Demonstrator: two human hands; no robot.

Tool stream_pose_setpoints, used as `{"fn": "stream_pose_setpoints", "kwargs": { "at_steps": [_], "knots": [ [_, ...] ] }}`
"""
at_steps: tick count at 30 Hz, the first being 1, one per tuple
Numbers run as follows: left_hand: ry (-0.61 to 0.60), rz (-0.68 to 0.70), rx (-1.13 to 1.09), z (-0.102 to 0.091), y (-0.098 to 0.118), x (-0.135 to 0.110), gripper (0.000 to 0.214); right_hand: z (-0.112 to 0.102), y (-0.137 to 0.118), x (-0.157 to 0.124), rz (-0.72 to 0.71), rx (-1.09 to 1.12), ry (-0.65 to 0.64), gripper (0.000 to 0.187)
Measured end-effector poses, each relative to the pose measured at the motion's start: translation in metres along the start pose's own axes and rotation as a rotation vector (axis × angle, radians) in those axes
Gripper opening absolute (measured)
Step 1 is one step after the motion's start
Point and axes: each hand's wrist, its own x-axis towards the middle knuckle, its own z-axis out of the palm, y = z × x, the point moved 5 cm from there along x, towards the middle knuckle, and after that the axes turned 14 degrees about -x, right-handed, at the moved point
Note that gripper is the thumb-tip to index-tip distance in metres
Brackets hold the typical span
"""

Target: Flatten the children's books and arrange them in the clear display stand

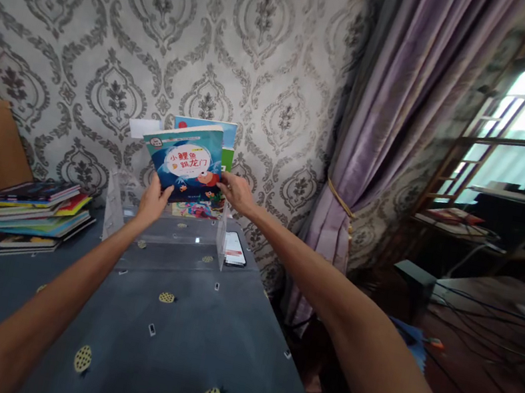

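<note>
Both my hands hold a blue picture book (186,166) with Chinese characters in a white oval on its cover. It is raised and tilted over a clear plastic book rack (162,233). My left hand (154,201) grips the lower left edge, thumb on the cover. At the right edge, my right hand (238,194) has its fingers closed on the book. Behind it, other books (207,124) stand at the back of the rack, mostly hidden by the held one.
To the left lies a stack of thin books (38,214). A phone (235,249) rests beside the rack's right side. Dark blue cloth with yellow pineapples covers the table (184,352). A purple curtain (348,171) hangs at right, near cables (478,323) and a wooden shelf (461,225).
</note>
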Motion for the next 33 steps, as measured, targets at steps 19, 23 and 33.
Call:
{"fn": "stream_pose_setpoints", "kwargs": {
  "at_steps": [19, 23, 33],
  "knots": [
    [0.026, -0.037, 0.109, 0.004, 0.003, -0.001, 0.048, 0.011, 0.008, -0.011, 0.056, 0.203, -0.072, 0.009],
    [0.021, -0.04, 0.106, 0.005, 0.004, -0.001, 0.051, 0.01, 0.009, -0.013, 0.042, 0.151, -0.072, 0.01],
    [0.022, -0.029, 0.086, 0.006, 0.006, 0.002, 0.054, 0.014, 0.014, -0.016, 0.069, 0.041, -0.05, 0.017]
  ]
}}
